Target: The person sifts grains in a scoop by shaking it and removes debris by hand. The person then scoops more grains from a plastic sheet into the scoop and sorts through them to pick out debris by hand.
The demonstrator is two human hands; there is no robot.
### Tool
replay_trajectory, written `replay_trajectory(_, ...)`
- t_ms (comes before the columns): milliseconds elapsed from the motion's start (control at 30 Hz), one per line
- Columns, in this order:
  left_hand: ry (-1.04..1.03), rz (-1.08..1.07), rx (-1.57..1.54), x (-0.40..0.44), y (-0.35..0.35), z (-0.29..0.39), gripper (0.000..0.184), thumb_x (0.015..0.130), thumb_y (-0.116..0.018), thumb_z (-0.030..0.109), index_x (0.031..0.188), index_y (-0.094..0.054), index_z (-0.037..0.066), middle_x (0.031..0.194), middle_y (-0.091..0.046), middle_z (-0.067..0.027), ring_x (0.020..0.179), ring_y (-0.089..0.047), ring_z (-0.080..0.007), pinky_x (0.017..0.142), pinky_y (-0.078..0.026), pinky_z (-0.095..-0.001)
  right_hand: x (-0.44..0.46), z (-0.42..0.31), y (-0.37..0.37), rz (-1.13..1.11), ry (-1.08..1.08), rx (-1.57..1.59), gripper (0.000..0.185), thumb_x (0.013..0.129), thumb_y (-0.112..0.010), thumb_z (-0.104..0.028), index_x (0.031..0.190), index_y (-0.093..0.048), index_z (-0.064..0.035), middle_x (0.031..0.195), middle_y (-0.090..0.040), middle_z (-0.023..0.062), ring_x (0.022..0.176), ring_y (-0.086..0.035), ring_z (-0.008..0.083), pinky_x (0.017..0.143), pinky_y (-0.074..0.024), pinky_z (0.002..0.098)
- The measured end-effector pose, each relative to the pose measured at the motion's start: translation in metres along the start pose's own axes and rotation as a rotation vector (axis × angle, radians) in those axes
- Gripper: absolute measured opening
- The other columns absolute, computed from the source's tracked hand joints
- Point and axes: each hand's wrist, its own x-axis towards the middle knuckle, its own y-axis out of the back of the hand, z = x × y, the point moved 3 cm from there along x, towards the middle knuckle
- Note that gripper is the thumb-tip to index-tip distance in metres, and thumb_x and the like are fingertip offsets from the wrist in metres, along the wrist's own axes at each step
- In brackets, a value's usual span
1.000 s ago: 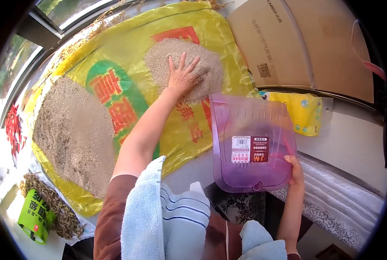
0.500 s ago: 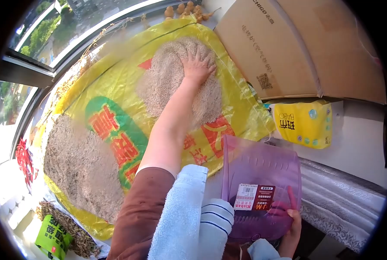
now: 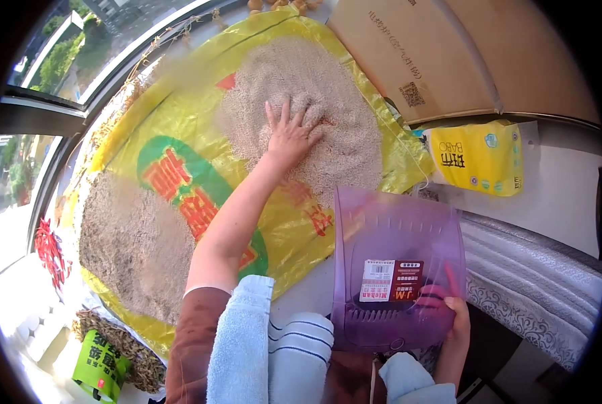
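So, left hand point(image 3: 290, 140) on granular mound point(image 3: 346, 141), right hand point(image 3: 457, 319) gripping translucent container point(image 3: 400, 232).

Bright daylight is pouring through the window point(image 3: 115, 40) at left, bleaching the lower left and glinting on the yellow sheet point(image 3: 293, 261), while the lower right is lying dim, hazy smudges are softening patches of the sheet, and wide-angle distortion is bowing the window frame point(image 3: 41, 117) inside black corners.

Plastic scoop point(image 3: 398, 229) is translucent purple, its label point(image 3: 391, 281) white and dark red. Upper grain heap point(image 3: 348, 135) is pale beige; second heap point(image 3: 136, 246) mottled grey-brown. Sheet point(image 3: 291, 252) is yellow with green oval point(image 3: 210, 190), red-orange characters point(image 3: 164, 174). Towel point(image 3: 237, 350) light blue, navy stripes point(image 3: 299, 329). Sleeve point(image 3: 196, 343) brown. Pouch point(image 3: 472, 168) yellow. Carton point(image 3: 442, 67) tan.
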Motion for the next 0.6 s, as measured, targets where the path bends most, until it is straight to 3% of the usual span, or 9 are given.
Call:
replay_trajectory(167, 0.136, -0.035, 0.087, -0.001, 0.022, -0.091, 0.055, 0.091, -0.034, 0.064, 0.138, -0.045, 0.037, 0.152, -0.030, -0.0053, 0.142, -0.014, -0.0397, 0.103, -0.007, -0.0742, 0.001, 0.006, -0.001, -0.045, 0.030, -0.034, 0.087, 0.075, -0.053, -0.022, 0.152, -0.014, -0.0136, 0.111, -0.058, 0.0229, 0.094, -0.064, 0.0336, 0.074, -0.0576, 0.0424)
replay_trajectory(300, 0.265, -0.022, 0.125, -0.027, 0.029, -0.110, 0.058, 0.089, -0.035, 0.068, 0.139, -0.043, 0.039, 0.153, -0.026, -0.0085, 0.140, -0.017, -0.0435, 0.102, -0.013, -0.0747, -0.002, 0.013, 0.009, -0.095, 0.032, 0.007, 0.084, 0.077, -0.051, -0.020, 0.152, -0.013, -0.0148, 0.113, -0.057, 0.0244, 0.096, -0.064, 0.0350, 0.074, -0.0582, 0.0433)
replay_trajectory(400, 0.302, -0.144, 0.229, -0.055, 0.025, -0.076, 0.058, 0.088, -0.036, 0.069, 0.138, -0.044, 0.040, 0.153, -0.025, -0.0117, 0.138, -0.019, -0.0459, 0.102, -0.013, -0.0745, -0.001, 0.019, 0.019, -0.108, 0.008, 0.054, 0.082, 0.078, -0.051, -0.019, 0.152, -0.015, -0.0155, 0.113, -0.058, 0.0241, 0.094, -0.065, 0.0353, 0.073, -0.0582, 0.0434)
replay_trajectory(467, 0.263, -0.059, 0.114, -0.079, 0.011, -0.047, 0.053, 0.087, -0.045, 0.064, 0.131, -0.053, 0.035, 0.153, -0.024, -0.0128, 0.138, -0.017, -0.0470, 0.101, -0.012, -0.0756, 0.004, 0.027, 0.027, -0.086, 0.017, 0.068, 0.080, 0.079, -0.052, -0.020, 0.151, -0.017, -0.0158, 0.112, -0.059, 0.0237, 0.093, -0.065, 0.0353, 0.073, -0.0581, 0.0435)
replay_trajectory(533, 0.237, -0.196, 0.076, -0.099, 0.021, -0.009, 0.048, 0.087, -0.048, 0.058, 0.129, -0.054, 0.035, 0.153, -0.023, -0.0120, 0.138, -0.015, -0.0471, 0.100, -0.012, -0.0763, 0.009, 0.030, 0.028, -0.079, 0.024, 0.061, 0.078, 0.080, -0.052, -0.020, 0.151, -0.019, -0.0160, 0.110, -0.060, 0.0232, 0.092, -0.065, 0.0350, 0.073, -0.0579, 0.0436)
replay_trajectory(600, 0.202, -0.175, 0.008, -0.123, 0.019, 0.017, 0.044, 0.089, -0.049, 0.055, 0.128, -0.055, 0.035, 0.153, -0.024, -0.0118, 0.138, -0.015, -0.0468, 0.099, -0.012, -0.0767, 0.013, 0.024, 0.024, -0.068, 0.022, 0.031, 0.075, 0.081, -0.052, -0.019, 0.150, -0.022, -0.0160, 0.108, -0.061, 0.0227, 0.091, -0.066, 0.0345, 0.074, -0.0575, 0.0438)
